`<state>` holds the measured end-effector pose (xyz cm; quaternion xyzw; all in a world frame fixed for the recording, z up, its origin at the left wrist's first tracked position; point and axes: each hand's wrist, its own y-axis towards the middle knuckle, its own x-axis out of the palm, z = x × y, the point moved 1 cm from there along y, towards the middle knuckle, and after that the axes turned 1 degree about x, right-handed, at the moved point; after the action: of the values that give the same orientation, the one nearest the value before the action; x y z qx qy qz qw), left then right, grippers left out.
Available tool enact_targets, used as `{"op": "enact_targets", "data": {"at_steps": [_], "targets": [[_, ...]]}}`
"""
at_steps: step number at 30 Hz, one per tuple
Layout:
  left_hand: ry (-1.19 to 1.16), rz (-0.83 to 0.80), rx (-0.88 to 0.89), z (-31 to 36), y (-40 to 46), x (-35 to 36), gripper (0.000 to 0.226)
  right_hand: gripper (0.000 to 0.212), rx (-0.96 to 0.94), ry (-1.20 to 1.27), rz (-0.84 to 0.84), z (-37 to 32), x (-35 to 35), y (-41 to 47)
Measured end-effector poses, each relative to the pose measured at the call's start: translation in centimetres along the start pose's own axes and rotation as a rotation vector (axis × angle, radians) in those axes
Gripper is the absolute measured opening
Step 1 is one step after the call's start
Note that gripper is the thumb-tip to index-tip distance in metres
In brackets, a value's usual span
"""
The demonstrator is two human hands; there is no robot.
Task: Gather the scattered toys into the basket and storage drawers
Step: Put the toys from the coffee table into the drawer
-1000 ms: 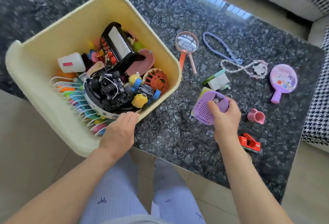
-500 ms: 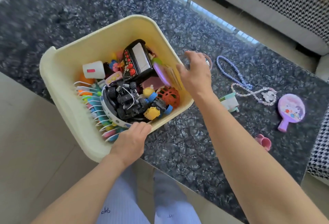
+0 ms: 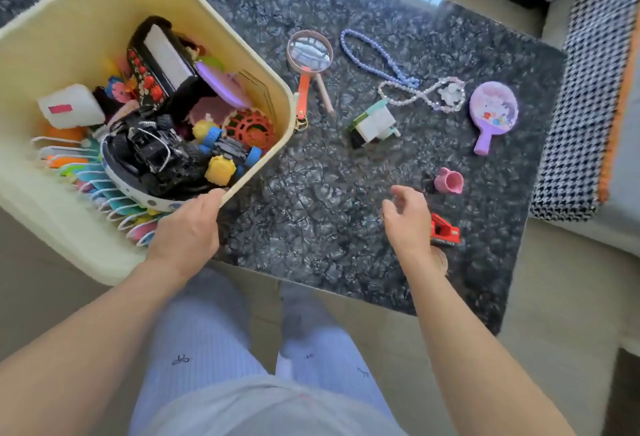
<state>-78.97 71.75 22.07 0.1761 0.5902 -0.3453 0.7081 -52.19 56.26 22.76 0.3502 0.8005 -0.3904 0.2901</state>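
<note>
A pale yellow basket (image 3: 86,6) full of toys sits at the left, half off the dark marble table (image 3: 311,193). My left hand (image 3: 187,231) grips its near rim. My right hand (image 3: 407,219) hovers empty, fingers apart, just left of a red toy truck (image 3: 445,233) and below a pink toy cup (image 3: 448,181). Loose on the table lie a magnifying glass (image 3: 310,51), a purple bead necklace (image 3: 372,54), a clear bead necklace (image 3: 422,94), a white and green block toy (image 3: 372,124) and a purple hand mirror (image 3: 493,113). The purple disc (image 3: 218,85) lies inside the basket.
A sofa with a houndstooth throw (image 3: 585,89) borders the table on the right. Beige floor (image 3: 554,297) lies beyond the near table edge. My legs in light blue trousers (image 3: 214,349) stand against that near edge.
My right hand dropped the purple disc toy into the basket, then drew back to the near right, beside the red truck. My left hand has stayed on the basket rim.
</note>
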Motion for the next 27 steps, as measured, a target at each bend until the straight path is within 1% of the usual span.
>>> {"op": "enact_targets", "data": {"at_steps": [3, 6, 7, 10, 11, 12, 14, 16, 18, 20, 22, 24, 26, 27], "targets": [[0.003, -0.054, -0.06, 0.8, 0.1, -0.6, 0.033, 0.032, 0.254, -0.04, 0.071, 5.6, -0.2, -1.3], [-0.019, -0.064, -0.124, 1.1, 0.1, -0.9, 0.02, 0.032, 0.444, -0.115, 0.171, 9.9, -0.2, -2.6], [-0.012, -0.059, -0.114, 1.1, 0.1, -0.9, 0.02, 0.037, 0.503, -0.143, 0.164, 11.1, -0.2, -3.0], [0.0, -0.05, -0.079, 0.9, 0.0, -0.8, 0.024, 0.07, 0.598, -0.137, 0.005, 13.1, 0.0, -3.1], [0.005, -0.057, -0.076, 0.8, 0.0, -0.7, 0.024, 0.077, 0.599, -0.104, -0.053, 13.6, 0.4, -2.8], [0.006, -0.057, -0.075, 0.8, 0.0, -0.7, 0.025, 0.079, 0.589, -0.078, -0.11, 13.5, 0.7, -2.5], [0.017, -0.053, -0.07, 0.8, 0.0, -0.6, 0.025, 0.072, 0.54, -0.075, -0.183, 13.0, 1.5, -2.0], [0.017, -0.047, -0.071, 0.8, 0.1, -0.6, 0.025, 0.063, 0.473, -0.147, -0.171, 11.8, 2.3, -1.8], [0.004, -0.042, -0.077, 0.8, 0.1, -0.5, 0.024, 0.056, 0.373, -0.189, -0.167, 10.3, 3.6, -2.2], [-0.005, -0.031, -0.081, 0.7, 0.1, -0.6, 0.024, 0.05, 0.221, -0.25, -0.218, 8.8, 5.1, -2.6], [0.001, -0.013, -0.058, 0.7, 0.1, -0.5, 0.028, 0.048, 0.096, -0.352, -0.254, 7.5, 6.6, -2.6], [0.015, -0.001, -0.026, 0.7, 0.1, -0.5, 0.036, 0.052, 0.092, -0.463, -0.183, 6.4, 7.2, -2.0], [0.028, 0.011, -0.019, 0.3, 0.1, -0.4, 0.039, 0.057, 0.147, -0.538, -0.082, 5.9, 7.9, -0.8], [0.03, 0.02, -0.018, 0.3, 0.1, -0.4, 0.04, 0.06, 0.18, -0.563, -0.071, 5.8, 8.0, -0.2]]}}
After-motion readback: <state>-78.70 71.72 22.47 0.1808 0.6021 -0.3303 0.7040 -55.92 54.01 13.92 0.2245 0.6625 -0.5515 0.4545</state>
